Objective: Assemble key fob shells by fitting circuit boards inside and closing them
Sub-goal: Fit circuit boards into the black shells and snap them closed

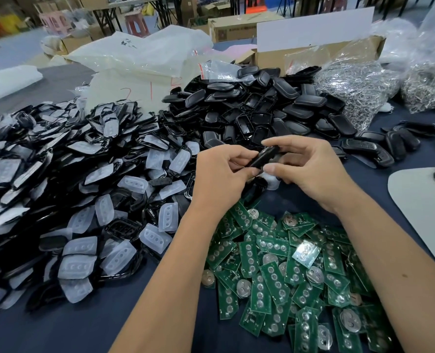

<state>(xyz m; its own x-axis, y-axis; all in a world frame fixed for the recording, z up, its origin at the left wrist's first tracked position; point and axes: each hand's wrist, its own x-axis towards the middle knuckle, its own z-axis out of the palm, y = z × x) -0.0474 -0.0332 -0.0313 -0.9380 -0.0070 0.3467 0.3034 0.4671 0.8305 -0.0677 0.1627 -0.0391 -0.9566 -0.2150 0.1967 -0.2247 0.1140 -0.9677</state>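
Both hands have met over the middle of the bench (89,314), and the grip is closed on one black key fob shell (263,159) held up off the surface. The left hand (221,174) pinches its near end with curled fingers, and the right hand (305,169) takes the far end, thumb underneath and fingers arched over the top. From where I stand I can't see whether a board is already seated inside, or whether the two halves have met all round; the fingers cover the seam.

That hidden seam is my worry. If the board sits crooked, squeezing could nip it at an edge, or leave the shell sprung open along one side. The hold is only at the two ends, so a hard press may make the smooth plastic twist or pop out of the fingers.

If dropped, it would fall among the green circuit boards (287,263) heaped just beneath the wrists, where it could scatter them. Left of that lies a big drift of clear rubber button pads (119,257) mixed with black frames, and behind the hands a mound of black shell halves (257,108). A half-closed fob landing there would be easily lost among its lookalikes.
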